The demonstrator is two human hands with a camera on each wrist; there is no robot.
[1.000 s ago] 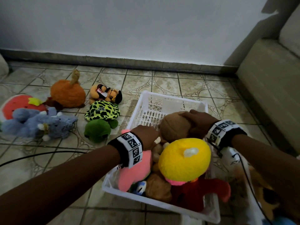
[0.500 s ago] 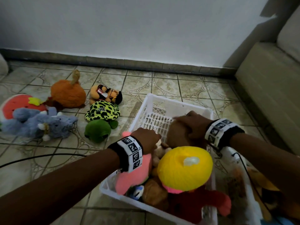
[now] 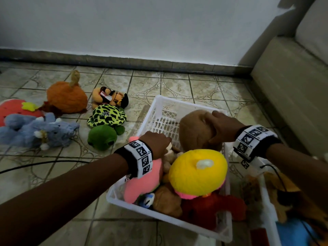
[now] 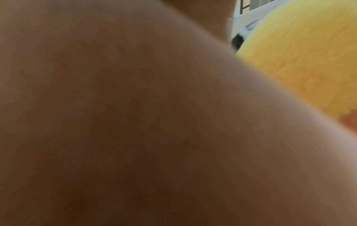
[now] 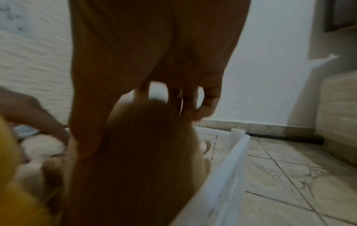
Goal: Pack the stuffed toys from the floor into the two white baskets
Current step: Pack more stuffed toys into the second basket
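A white basket (image 3: 160,105) on the tiled floor holds a yellow plush (image 3: 197,172), a pink plush (image 3: 142,185), a red one (image 3: 213,210) and smaller tan toys. My right hand (image 3: 220,126) grips a round brown plush (image 3: 193,132) from above in the basket's far half; its fingers (image 5: 208,97) curl over the top of the brown plush (image 5: 135,152). My left hand (image 3: 158,142) reaches down among the tan toys at the left wall, and its fingers are hidden. The left wrist view shows only palm and the yellow plush (image 4: 301,58).
On the floor to the left lie a green turtle (image 3: 106,125), a small dog toy (image 3: 110,97), an orange plush (image 3: 65,98), a blue-grey plush (image 3: 35,130) and a red one (image 3: 12,109). A second basket (image 3: 266,190) with toys stands at right, by a sofa (image 3: 292,95). A black cable (image 3: 35,165) crosses the floor.
My right hand pressed the brown plush down into the basket, and the plush now stands higher, nearer the far right corner. The left hand has hardly moved.
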